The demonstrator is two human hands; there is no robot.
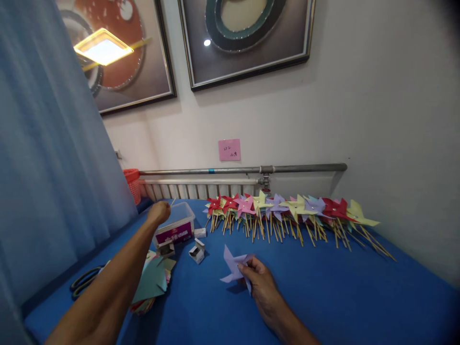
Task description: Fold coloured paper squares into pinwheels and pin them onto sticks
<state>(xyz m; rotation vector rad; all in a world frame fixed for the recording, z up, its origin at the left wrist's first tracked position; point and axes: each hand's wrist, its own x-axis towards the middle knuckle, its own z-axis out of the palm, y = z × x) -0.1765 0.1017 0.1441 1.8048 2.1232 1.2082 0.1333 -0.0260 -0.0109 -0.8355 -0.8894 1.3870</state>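
**A:** What is your right hand doing?

**B:** Your right hand rests low on the blue table, fingers pinched closed on a folded lilac paper pinwheel head. The paper sits just left of your knuckles, its points fanning out over the cloth, near the middle of the table.

**A:** And your left hand?

**B:** Your left arm stretches forward to the clear plastic box with the purple label. The hand is curled into a closed fist at the box's near left corner, and a thin wooden stick pokes out of it toward the wall. You hold that stick above the box.

**A:** What lies around you?

**B:** Two small white cardboard boxes stand open just in front of the plastic box, between your two hands. A stack of coloured paper squares lies under your left forearm, and black scissors lie at the table's left edge beside the blue curtain.

**A:** And farther back?

**B:** A long row of finished pinwheels on sticks, red, pink, yellow and lilac, lies along the wall, well apart from your right hand. A pink note is stuck on the wall above a grey pipe, and a red basket stands in the left corner.
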